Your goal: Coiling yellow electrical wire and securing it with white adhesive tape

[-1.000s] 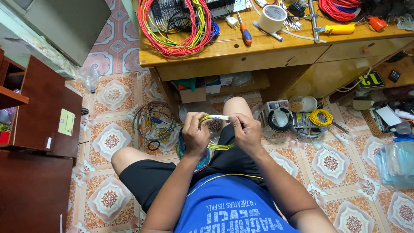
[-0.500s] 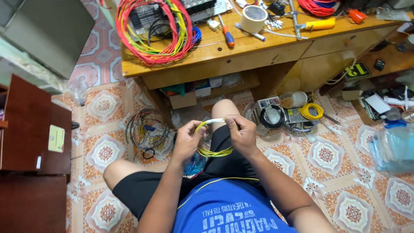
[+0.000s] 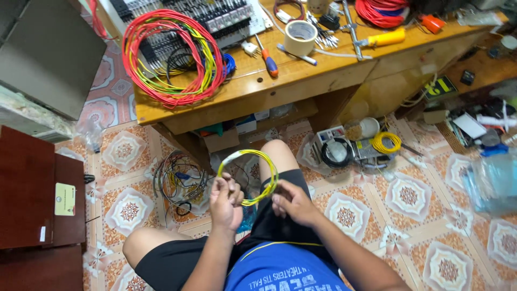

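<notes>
I sit on a patterned tile floor and hold a small coil of yellow wire (image 3: pixel 257 159) upright in front of my knees, a strip of white tape wrapped on its upper left. My left hand (image 3: pixel 225 202) grips the coil at its lower left. My right hand (image 3: pixel 293 202) pinches its lower right edge. Both hands are closed on the wire.
A low wooden table (image 3: pixel 280 89) ahead carries a big red and yellow wire coil (image 3: pixel 171 58), a roll of tape (image 3: pixel 300 37), a screwdriver (image 3: pixel 267 58) and a terminal board (image 3: pixel 215 19). A dark cable tangle (image 3: pixel 180 180) lies left of my knee. A brown cabinet (image 3: pixel 32 188) stands at left.
The yellow wire, earlier held low and flattened between both hands, now stands up as a round loop. The view has tilted up toward the table.
</notes>
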